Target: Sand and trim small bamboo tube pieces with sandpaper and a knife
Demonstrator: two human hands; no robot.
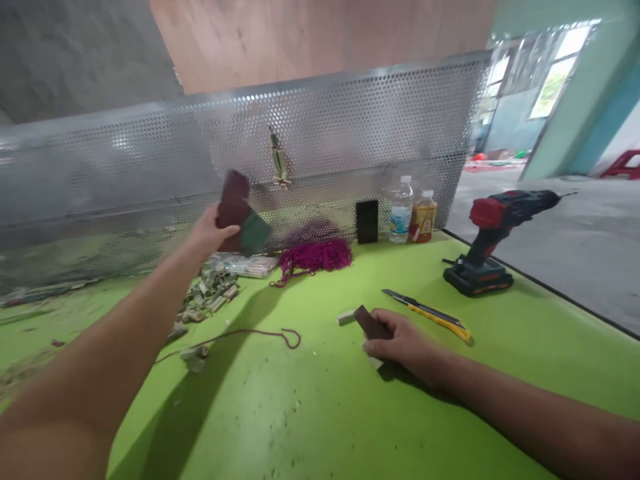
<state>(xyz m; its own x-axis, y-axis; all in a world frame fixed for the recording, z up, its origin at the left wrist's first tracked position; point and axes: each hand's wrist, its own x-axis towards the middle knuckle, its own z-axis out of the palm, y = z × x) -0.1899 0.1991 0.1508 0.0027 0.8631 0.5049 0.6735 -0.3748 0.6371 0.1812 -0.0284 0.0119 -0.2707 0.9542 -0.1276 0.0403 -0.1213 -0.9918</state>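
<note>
My left hand [207, 230] is raised near the perforated metal screen, its fingers closed on sheets of sandpaper, one maroon [234, 200] and one green [256, 233], blurred by motion. Low over the green tabletop, my right hand [403, 337] pinches a small brown piece of sandpaper [371, 323]. A short pale stick piece [345, 318] lies just left of that piece. Another pale bit [375, 363] shows partly under my right fingers. Beyond the right hand lies a yellow utility knife [427, 315] with its blade out.
A cordless drill [487, 233] stands at the right edge. Along the screen [320, 140] are a phone-like black slab [367, 221], two bottles [401, 213], magenta yarn [320, 257] and packaged sticks [245, 265]. Cut green pieces [213, 290] and a dark cord [250, 331] lie left.
</note>
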